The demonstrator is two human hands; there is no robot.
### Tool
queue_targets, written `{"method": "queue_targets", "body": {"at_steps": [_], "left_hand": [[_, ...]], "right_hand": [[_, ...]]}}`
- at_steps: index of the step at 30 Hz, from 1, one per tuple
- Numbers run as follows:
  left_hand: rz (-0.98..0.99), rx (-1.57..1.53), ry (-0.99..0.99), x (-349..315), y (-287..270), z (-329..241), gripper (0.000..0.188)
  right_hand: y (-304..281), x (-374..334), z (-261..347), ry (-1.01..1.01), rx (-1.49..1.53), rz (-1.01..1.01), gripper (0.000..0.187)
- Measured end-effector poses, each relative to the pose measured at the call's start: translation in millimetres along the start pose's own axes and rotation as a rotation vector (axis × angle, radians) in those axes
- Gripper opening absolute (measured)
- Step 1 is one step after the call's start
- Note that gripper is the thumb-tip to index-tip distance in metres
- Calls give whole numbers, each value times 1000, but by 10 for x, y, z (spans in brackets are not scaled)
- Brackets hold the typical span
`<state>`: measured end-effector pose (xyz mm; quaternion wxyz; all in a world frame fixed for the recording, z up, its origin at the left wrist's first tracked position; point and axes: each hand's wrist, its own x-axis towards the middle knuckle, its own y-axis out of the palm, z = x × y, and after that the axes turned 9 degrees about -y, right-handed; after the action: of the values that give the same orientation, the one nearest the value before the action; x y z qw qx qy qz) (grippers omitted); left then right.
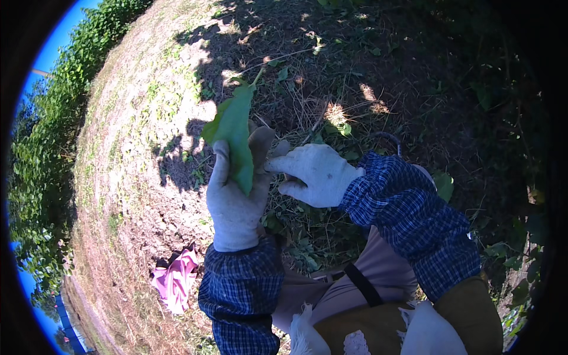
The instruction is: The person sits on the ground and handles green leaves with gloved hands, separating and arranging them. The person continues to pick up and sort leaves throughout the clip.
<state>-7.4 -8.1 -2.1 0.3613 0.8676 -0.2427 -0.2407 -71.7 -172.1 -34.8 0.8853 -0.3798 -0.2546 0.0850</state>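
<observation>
My left hand [235, 204], in a pale work glove, grips a large green leaf [235, 127] between its thumb and fingers. The leaf stands upright with its stem at the top; a lighter green part shows along its left side, and I cannot tell whether that is a second leaf. Close by on the right, my right hand [319, 174], gloved too, reaches across with its fingertips at the left hand's fingers. Its thumb is apart from the fingers, and nothing shows between them. Blue checked sleeves cover both forearms.
Dry grass and cut stalks cover the shaded ground [307, 89]. A pink cloth [176, 281] lies on the sunlit soil at lower left. Leafy green plants [47, 160] line the far left, with more foliage at the right. My legs [378, 266] are bent below my hands.
</observation>
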Motion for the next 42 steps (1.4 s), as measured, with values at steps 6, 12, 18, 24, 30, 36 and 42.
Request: {"method": "queue_targets", "body": {"at_steps": [6, 12, 18, 24, 30, 36, 42], "left_hand": [[10, -44, 4, -13, 11, 18, 54], [-15, -17, -23, -69, 25, -38, 54], [1, -3, -4, -25, -8, 7, 54], [-2, -14, -6, -30, 2, -11, 54], [8, 35, 12, -24, -36, -22, 55], [-7, 11, 45, -35, 24, -15, 55], [22, 9, -14, -50, 1, -38, 55]], "right_hand": [[14, -7, 92, -9, 142, -13, 46], [21, 29, 116, -72, 119, 108, 47], [11, -14, 86, 35, 229, -27, 46], [-28, 10, 130, 136, 209, 112, 46], [-10, -17, 109, 47, 333, -36, 46], [-6, -21, 102, 19, 288, 0, 51], [30, -30, 105, -79, 215, 13, 60]]}}
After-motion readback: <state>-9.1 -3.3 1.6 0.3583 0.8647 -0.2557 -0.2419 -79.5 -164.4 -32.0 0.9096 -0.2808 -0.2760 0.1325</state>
